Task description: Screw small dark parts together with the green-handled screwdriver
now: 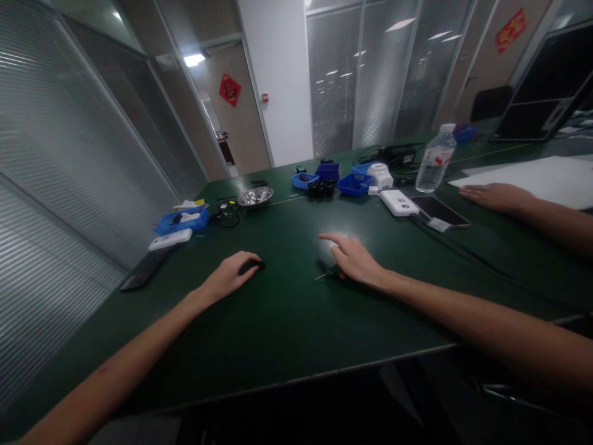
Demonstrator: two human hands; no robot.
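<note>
My left hand [227, 276] is closed around a small black object [251, 266], low over the green table. Its kind I cannot make out, since the fingers cover much of it. To the right, my right hand [356, 258] has its index finger stretched out to the left. Its other fingers are curled around what looks like a small screwdriver [320, 277]. The thin metal shaft points left, close to the tabletop, and most of the dark handle is hidden beneath the hand. The two hands are apart, with bare tabletop between them.
At the back stand a metal bowl [256, 196], blue bins [354, 184] and a water bottle [436, 158]. A white power bank [398, 203] and a phone [440, 211] lie right. Another person's hand [498, 196] rests there. Left are a blue tray [181, 220] and dark phone [144, 271].
</note>
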